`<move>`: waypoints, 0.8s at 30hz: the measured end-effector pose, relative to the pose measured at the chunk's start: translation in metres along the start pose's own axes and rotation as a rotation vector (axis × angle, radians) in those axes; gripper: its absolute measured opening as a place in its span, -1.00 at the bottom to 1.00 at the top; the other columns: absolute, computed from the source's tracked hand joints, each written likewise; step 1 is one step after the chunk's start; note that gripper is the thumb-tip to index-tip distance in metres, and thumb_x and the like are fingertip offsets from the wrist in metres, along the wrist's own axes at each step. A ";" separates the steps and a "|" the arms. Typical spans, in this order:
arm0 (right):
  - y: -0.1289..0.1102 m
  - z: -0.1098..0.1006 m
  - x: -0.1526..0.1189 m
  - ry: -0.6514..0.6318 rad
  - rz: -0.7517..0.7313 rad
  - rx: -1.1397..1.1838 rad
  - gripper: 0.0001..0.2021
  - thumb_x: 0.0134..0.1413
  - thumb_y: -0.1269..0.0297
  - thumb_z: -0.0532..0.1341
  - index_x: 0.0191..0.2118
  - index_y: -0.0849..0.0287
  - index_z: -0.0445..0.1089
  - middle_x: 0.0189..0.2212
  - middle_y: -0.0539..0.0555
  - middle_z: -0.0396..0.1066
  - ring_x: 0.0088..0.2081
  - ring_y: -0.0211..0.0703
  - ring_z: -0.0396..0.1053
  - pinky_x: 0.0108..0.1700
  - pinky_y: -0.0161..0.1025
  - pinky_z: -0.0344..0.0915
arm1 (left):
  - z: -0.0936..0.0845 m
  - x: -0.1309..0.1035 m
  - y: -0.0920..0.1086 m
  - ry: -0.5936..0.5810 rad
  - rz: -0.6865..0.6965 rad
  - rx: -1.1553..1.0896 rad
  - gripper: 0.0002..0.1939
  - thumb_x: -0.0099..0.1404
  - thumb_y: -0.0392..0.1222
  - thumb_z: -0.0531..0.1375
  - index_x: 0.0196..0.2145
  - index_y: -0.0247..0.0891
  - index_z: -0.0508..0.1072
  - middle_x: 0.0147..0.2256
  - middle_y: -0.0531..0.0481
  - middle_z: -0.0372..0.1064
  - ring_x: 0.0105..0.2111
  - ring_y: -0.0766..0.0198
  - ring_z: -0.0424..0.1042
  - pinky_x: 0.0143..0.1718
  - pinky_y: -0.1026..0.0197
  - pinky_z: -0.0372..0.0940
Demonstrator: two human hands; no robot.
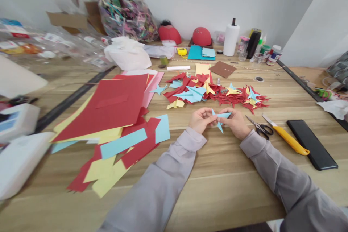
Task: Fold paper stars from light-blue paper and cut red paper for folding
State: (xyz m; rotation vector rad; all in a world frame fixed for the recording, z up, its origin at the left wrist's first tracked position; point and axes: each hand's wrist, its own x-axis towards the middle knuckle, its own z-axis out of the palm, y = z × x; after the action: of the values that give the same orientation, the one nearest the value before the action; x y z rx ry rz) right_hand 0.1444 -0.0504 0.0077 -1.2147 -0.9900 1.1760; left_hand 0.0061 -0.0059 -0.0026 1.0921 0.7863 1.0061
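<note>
Between my two hands is a light-blue folded paper star (224, 115), its thin points sticking out past the fingers. My left hand (201, 119) pinches it from the left, with thumb and fingers closed on the paper. From the other side, my right hand (236, 123) grips it near the right-hand points. Just beyond the hands lies a heap of folded paper pieces (187, 92) in red, blue and yellow. A spread of red paper stars (231, 98) joins it on the right. The centre of the held star is partly hidden by my fingers.
Stacked red sheets (114, 105) and cut strips (123, 143) lie left. Scissors (262, 128), a yellow-handled knife (289, 137) and a black phone (312, 145) lie right. Farther back are a brown paper square (223, 69), a white bottle (231, 40) and a stuffed plastic bag (127, 16).
</note>
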 end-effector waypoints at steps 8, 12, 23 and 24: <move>0.000 0.000 -0.001 -0.024 0.010 0.002 -0.64 -0.49 0.21 0.45 -0.46 0.20 0.39 -0.63 -0.08 0.39 -0.59 -0.33 0.29 -0.52 -0.35 0.22 | -0.001 0.000 0.001 -0.067 -0.027 0.025 -0.61 -0.17 -0.07 0.39 -0.41 -0.35 0.44 -0.66 0.04 0.38 -0.67 0.33 0.36 -0.70 0.33 0.20; 0.000 -0.002 -0.001 -0.044 0.012 -0.031 -0.63 -0.47 0.20 0.46 -0.44 0.21 0.39 -0.62 -0.06 0.40 -0.58 -0.30 0.30 -0.52 -0.35 0.20 | -0.002 0.000 0.001 -0.102 -0.013 0.029 -0.60 -0.15 -0.06 0.39 -0.38 -0.35 0.44 -0.73 0.16 0.26 -0.81 0.46 0.17 -0.80 0.38 0.06; 0.002 -0.004 0.001 -0.057 0.010 -0.004 -0.66 -0.45 0.22 0.45 -0.44 0.19 0.40 -0.64 -0.08 0.39 -0.60 -0.32 0.28 -0.54 -0.36 0.20 | -0.003 -0.002 0.002 -0.113 -0.045 0.002 -0.54 -0.13 -0.03 0.39 -0.29 -0.34 0.46 -0.69 0.21 0.24 -0.87 0.55 0.05 -0.85 0.39 -0.05; 0.002 -0.005 0.001 -0.059 0.006 -0.008 -0.67 -0.43 0.22 0.45 -0.44 0.19 0.40 -0.63 -0.07 0.39 -0.60 -0.32 0.28 -0.54 -0.36 0.20 | -0.003 -0.001 0.001 -0.111 -0.043 0.004 -0.54 -0.13 -0.03 0.38 -0.29 -0.34 0.46 -0.69 0.21 0.23 -0.87 0.55 0.05 -0.84 0.39 -0.05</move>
State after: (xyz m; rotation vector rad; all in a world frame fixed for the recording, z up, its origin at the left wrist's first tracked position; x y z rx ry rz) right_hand 0.1488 -0.0501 0.0048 -1.1958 -1.0365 1.2201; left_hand 0.0023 -0.0060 -0.0023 1.1205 0.7195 0.9000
